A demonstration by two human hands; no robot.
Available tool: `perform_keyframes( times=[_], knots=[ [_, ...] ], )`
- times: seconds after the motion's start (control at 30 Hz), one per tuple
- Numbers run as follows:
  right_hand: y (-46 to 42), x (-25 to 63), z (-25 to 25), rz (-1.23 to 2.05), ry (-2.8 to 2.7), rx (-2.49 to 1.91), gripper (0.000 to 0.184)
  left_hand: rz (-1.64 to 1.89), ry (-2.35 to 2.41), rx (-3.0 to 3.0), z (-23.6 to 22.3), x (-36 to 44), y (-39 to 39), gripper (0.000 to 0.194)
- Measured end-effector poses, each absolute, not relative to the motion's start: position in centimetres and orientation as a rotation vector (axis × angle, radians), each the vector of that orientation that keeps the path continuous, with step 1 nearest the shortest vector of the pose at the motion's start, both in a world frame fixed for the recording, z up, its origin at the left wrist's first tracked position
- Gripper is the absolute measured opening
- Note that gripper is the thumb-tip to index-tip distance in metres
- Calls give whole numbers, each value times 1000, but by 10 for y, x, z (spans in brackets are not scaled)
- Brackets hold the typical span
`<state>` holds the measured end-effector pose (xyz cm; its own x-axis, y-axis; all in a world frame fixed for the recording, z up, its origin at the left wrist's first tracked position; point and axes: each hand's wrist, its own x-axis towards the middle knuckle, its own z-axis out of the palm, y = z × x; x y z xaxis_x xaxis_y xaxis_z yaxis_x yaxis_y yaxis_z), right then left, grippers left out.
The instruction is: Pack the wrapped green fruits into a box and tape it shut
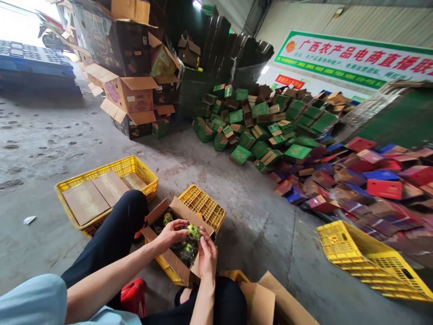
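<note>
A round yellow-green fruit with dark spots (pixel 194 232) is held up between my two hands; a shiny clear wrapping seems to cover it. On its left side, the thumb and fingers of my left hand (pixel 173 234) are closed in a pinch. My right hand (pixel 207 253) grips the other side with bent fingertips. Both hands are above an open cardboard box (pixel 181 270), whose flaps are folded outward. Inside lie more wrapped fruits (pixel 187 251), partly covered by my hands. The box rests on a yellow plastic crate (pixel 167 267).
A yellow crate of closed cartons (pixel 149 180) stands to the left. Beyond the box is an upturned yellow crate (pixel 203 205); another yellow crate (pixel 375 266) lies right. An open carton (pixel 260 300) is near my right knee. Green and red cartons (pixel 297 153) are heaped behind.
</note>
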<state>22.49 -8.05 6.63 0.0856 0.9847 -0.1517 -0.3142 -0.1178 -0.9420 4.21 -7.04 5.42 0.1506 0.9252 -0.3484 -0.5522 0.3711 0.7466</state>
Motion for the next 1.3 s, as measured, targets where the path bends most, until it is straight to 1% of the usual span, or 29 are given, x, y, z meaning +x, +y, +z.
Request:
perform_keyframes(
  times=[0.1,0.13,0.17,0.23,0.27,0.3,0.43,0.47,0.57,0.7,0.8,0.97,1.03,1.2,1.3],
  knots=[
    [-81,226,65,1367,-809,-1098,35,1144,882,467,59,41,-72,90],
    [-82,227,64,1369,-816,-1088,32,1133,890,465,60,41,-73,90],
    [-82,227,63,1370,-827,-1078,28,1110,892,477,62,41,-73,87],
    [-82,228,61,1379,-845,-1052,20,1045,871,531,64,40,-75,75],
    [-81,228,60,1383,-844,-1036,19,1019,855,558,64,40,-75,69],
    [-81,228,59,1385,-836,-1018,23,1005,840,577,64,40,-75,65],
    [-79,228,58,1399,-758,-961,54,1046,814,573,62,41,-73,63],
    [-78,228,57,1408,-737,-970,57,1062,806,569,61,41,-73,63],
    [-78,227,55,1449,-692,-1060,60,1090,787,598,58,40,-71,62],
    [-80,225,51,1505,-701,-1148,53,1102,750,720,55,39,-71,63],
    [-81,225,51,1463,-677,-1174,47,1113,765,734,52,38,-71,67],
    [-82,226,56,1431,-687,-1141,43,1062,844,708,49,38,-74,84],
    [-83,225,58,1448,-717,-1114,41,1037,826,667,50,39,-75,88],
    [-84,224,61,1449,-784,-1079,36,1025,848,655,56,39,-77,75],
    [-84,223,61,1446,-812,-1059,39,1014,899,691,59,37,-76,72]
  ],
)
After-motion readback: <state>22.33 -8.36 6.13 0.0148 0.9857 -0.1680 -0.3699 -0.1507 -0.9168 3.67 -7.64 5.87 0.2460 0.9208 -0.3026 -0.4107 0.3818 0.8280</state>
